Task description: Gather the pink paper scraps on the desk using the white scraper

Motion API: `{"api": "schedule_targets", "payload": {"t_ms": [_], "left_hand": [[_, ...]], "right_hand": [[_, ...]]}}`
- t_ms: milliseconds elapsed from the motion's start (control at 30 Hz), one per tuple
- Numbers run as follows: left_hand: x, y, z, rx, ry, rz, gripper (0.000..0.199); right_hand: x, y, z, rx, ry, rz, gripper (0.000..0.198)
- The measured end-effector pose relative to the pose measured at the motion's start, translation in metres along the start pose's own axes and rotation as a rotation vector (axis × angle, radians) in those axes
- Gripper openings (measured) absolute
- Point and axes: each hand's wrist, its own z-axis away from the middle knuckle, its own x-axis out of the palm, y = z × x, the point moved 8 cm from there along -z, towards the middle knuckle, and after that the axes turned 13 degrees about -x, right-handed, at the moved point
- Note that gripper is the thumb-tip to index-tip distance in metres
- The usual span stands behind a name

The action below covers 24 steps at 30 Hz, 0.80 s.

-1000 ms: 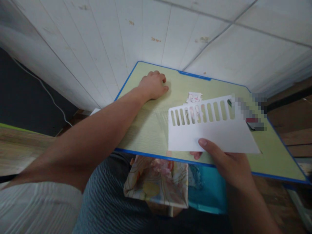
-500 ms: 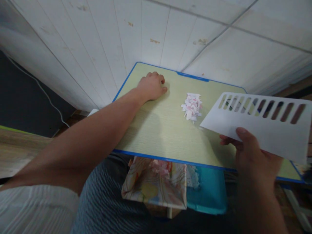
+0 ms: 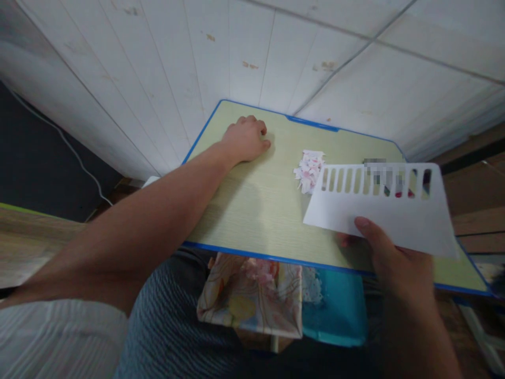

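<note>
My right hand (image 3: 398,258) grips a thin white plastic panel (image 3: 379,216) by its lower edge, thumb on top and fingers underneath. A row of several long slots runs along the panel's far side. Just beyond the panel's left end lies a small pile of white and pink paper scraps (image 3: 310,171), which the panel partly covers in this view. My left hand (image 3: 246,138) rests on the light yellow-green tabletop (image 3: 276,210), left of the scraps. Its fingers are loosely bent, the thumb stands apart, and nothing shows in it.
Below the table's blue front edge sit a flower-patterned fabric-lined box (image 3: 252,310) with pinkish scraps and a teal bin (image 3: 339,310) with white bits. A white plank wall (image 3: 252,52) stands behind the table, a cable (image 3: 335,73) running down it. Small items behind the slots are blurred.
My right hand has brought the white panel leftward and slightly nearer, so its left end now overlaps the scrap pile in view. My left hand has stayed in place.
</note>
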Motion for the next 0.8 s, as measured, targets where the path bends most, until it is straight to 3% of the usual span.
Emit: {"api": "schedule_targets", "payload": {"t_ms": [167, 367, 600, 800], "left_hand": [[0.001, 0.000, 0.001, -0.012, -0.015, 0.009, 0.054], [0.001, 0.000, -0.001, -0.025, -0.006, 0.016, 0.048], [0.001, -0.001, -0.001, 0.012, 0.004, 0.033, 0.054], [0.002, 0.001, -0.001, -0.016, -0.014, -0.009, 0.053]], "right_hand": [[0.014, -0.015, 0.014, 0.047, -0.175, -0.081, 0.035], [0.013, -0.011, 0.026, 0.129, -0.080, -0.126, 0.032], [0.009, -0.012, 0.026, 0.121, -0.026, -0.096, 0.032], [0.006, -0.006, 0.028, 0.073, -0.059, -0.135, 0.033]]}}
